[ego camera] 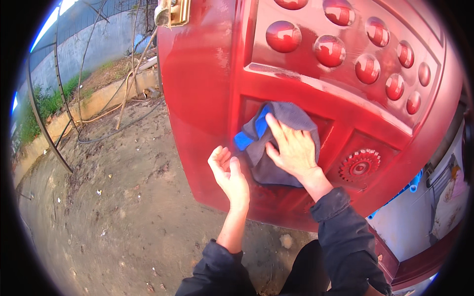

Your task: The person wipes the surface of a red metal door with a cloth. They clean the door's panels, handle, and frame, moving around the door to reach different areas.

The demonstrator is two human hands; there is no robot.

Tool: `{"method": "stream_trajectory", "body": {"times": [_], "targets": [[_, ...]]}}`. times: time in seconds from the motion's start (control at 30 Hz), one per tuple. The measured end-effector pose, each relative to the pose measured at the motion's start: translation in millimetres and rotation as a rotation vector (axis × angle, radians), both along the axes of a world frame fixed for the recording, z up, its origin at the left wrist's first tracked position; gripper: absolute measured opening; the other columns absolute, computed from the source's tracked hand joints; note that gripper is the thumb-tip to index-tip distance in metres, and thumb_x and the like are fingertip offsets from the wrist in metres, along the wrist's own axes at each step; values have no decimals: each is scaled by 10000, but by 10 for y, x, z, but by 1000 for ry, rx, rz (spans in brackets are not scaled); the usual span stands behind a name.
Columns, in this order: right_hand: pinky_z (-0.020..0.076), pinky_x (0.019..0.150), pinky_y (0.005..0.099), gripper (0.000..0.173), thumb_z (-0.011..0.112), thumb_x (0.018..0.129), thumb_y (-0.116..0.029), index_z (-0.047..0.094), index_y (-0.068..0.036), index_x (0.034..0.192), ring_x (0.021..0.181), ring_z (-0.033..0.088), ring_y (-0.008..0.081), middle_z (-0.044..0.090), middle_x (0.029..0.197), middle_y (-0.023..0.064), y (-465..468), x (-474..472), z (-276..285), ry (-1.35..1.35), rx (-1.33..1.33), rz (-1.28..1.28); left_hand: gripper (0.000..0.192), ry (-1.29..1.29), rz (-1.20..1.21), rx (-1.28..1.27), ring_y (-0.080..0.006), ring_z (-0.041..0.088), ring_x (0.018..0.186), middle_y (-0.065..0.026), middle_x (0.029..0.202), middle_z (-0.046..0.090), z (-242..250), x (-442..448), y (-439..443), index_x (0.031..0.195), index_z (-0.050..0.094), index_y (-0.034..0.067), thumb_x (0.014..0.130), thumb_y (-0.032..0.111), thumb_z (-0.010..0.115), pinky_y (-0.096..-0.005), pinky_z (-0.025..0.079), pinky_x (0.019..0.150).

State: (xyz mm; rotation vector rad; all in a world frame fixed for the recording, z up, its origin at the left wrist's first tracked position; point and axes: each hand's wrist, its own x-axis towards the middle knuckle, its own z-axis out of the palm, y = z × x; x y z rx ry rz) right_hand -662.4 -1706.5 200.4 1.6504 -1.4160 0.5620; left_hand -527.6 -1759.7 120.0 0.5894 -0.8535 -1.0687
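A red panelled door (pixel 207 111) stands before me, with rows of shiny round bosses on its upper panel. My right hand (pixel 294 148) presses a grey cloth with blue patches (pixel 292 114) flat against a lower recessed panel, fingers spread over it. The cloth covers much of that panel. Just left of the cloth, my left hand (pixel 229 175) is raised with fingers loosely curled and nothing in it. Right of the cloth, a carved flower rosette (pixel 360 167) fills another small panel.
A brass-coloured door handle (pixel 179 13) juts out at the door's upper left edge. Stained concrete ground (pixel 122 214) spreads at left, with a dark hose (pixel 107 141) and a metal frame (pixel 40 111). A red door sill (pixel 418 264) lies at lower right.
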Motion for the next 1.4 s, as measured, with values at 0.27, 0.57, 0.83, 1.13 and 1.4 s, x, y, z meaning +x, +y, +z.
{"method": "stream_trajectory", "body": {"times": [0.27, 0.57, 0.83, 1.13, 1.4], "targets": [[337, 1075, 479, 773, 673, 884, -325, 358, -42, 1530, 1410, 399, 295, 327, 1600, 162, -513, 336, 459, 55, -240, -104, 172, 105, 59, -143, -135, 567, 941, -54, 1049, 574, -113, -1, 43, 1124, 562, 1, 952, 6, 565, -282, 480, 885], [489, 984, 424, 509, 628, 793, -27, 605, 6, 1301, 1156, 613, 325, 601, 1335, 165, -252, 457, -369, -160, 68, 308, 522, -353, 116, -423, -373, 419, 1343, -223, 1458, 449, -556, -243, -68, 1450, 405, -33, 1027, 271, 431, -462, 293, 1138], [477, 952, 469, 392, 614, 763, 68, 659, -14, 1144, 1166, 605, 363, 627, 1233, 157, 450, 288, -792, -265, 156, 362, 380, -850, 260, -494, -425, 550, 1202, -188, 1246, 647, -751, 4, -1233, 1204, 674, 64, 866, 234, 646, -544, 378, 1034], [513, 850, 412, 341, 612, 771, 69, 667, -43, 1089, 1018, 667, 307, 697, 1059, 118, 863, 75, -1725, -555, 344, 316, 312, -975, 232, 53, -442, 579, 1106, -234, 1109, 668, -1401, -88, -1226, 1097, 673, 42, 936, 248, 503, -605, 379, 985], [522, 742, 404, 319, 614, 808, 53, 656, -65, 1101, 852, 681, 297, 711, 943, 115, 1008, -48, -2237, -670, 489, 301, 436, -1517, 601, -888, -341, 541, 1242, -122, 1318, 593, -2092, -219, -851, 1271, 643, 165, 871, 326, 579, -700, 411, 884]]}}
